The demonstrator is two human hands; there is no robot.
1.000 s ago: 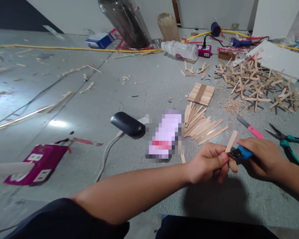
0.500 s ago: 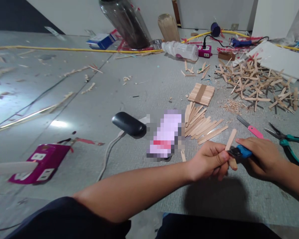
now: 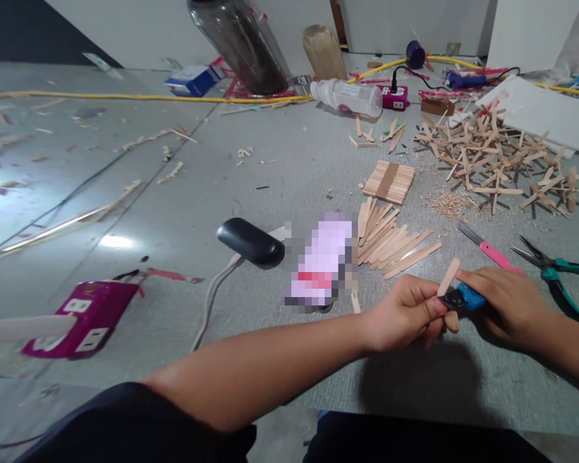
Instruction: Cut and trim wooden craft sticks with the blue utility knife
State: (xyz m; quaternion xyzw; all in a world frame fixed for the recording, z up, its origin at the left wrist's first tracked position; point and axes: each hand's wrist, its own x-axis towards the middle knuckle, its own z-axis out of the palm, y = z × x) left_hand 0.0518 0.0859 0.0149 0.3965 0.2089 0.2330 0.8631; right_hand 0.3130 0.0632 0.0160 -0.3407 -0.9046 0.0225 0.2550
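L grip (image 3: pixel 408 315) clamped on flat, pale-wood stick (image 3: pixel 448 278); R grip (image 3: pixel 506 302), just beside, wrapped round blue-handled, metal-bladed cutter (image 3: pixel 471 296). I judge step = cutting; next calls for steady L hold.

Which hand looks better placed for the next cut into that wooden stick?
The right hand, most likely: it grips the blue cutter, whose blade sits at the wooden stick, while the left hand is busy pinching that stick.
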